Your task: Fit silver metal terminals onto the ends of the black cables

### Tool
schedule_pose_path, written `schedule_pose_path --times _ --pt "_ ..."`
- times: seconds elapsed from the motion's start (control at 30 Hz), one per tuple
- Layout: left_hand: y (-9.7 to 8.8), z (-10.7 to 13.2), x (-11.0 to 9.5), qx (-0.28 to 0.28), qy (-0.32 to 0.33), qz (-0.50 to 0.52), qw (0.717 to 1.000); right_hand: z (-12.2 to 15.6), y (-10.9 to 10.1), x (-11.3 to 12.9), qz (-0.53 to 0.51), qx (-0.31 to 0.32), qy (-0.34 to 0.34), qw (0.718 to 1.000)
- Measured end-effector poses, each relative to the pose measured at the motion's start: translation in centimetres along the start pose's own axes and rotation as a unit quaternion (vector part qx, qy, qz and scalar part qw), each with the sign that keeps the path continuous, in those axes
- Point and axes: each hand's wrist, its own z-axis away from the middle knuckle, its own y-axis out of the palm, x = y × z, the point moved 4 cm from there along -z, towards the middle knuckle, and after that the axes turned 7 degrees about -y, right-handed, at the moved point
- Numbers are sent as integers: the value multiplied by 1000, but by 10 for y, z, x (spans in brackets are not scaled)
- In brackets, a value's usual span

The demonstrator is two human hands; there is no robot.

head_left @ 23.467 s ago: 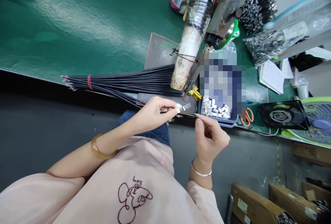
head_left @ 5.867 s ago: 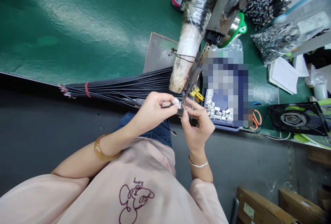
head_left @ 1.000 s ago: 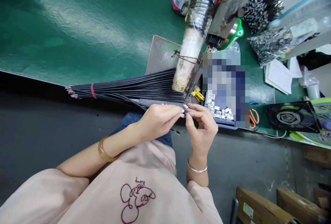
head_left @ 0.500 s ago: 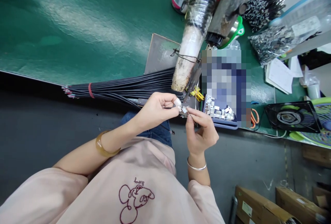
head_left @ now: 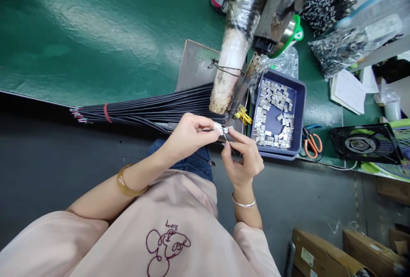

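My left hand (head_left: 195,134) is closed in a pinch, with white covers on its fingertips, on what looks like the end of a black cable (head_left: 208,130). Against those fingertips sits a small silvery USB connector (head_left: 226,130). My right hand (head_left: 245,155) faces it from the right, thumb and fingers pinched on a thin silvery solder wire (head_left: 228,141) that reaches to the connector. Just above both hands hangs a soldering iron (head_left: 243,87), pointing down. A bundle of black cables (head_left: 153,108), tied with a red band, lies left of it.
A blue tray (head_left: 299,110) of loose metal connectors stands at right, beside a yellow clip-like piece (head_left: 244,115). A wrapped extraction hose (head_left: 226,72) hangs over the work spot. Orange-handled scissors (head_left: 312,145), a black fan (head_left: 365,144) and a bag of metal parts (head_left: 339,51) lie farther right.
My right hand has shifted slightly left and up, closer to my left fingertips. The view has moved a little; the tray, blurred before, now shows clearly.
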Motion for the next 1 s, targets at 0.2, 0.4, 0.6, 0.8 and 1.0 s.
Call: schedule_pose_path --times 0.2,0.4,0.6,0.8,1.0 --pt "2 -1 -2 -29 11 -16 999 0 2 -7 -51 -8 38 998" --pt "4 -1 -2 -57 32 -8 998 -9 4 -7 -38 0 46 998" --pt "2 -1 -8 -77 36 -18 996 -11 3 -5 -51 7 51 997" --pt "3 0 -6 -68 34 -41 996 -9 3 -7 -31 12 56 998" --pt "4 2 -11 -85 40 -39 995 -13 3 -5 -45 8 58 997"
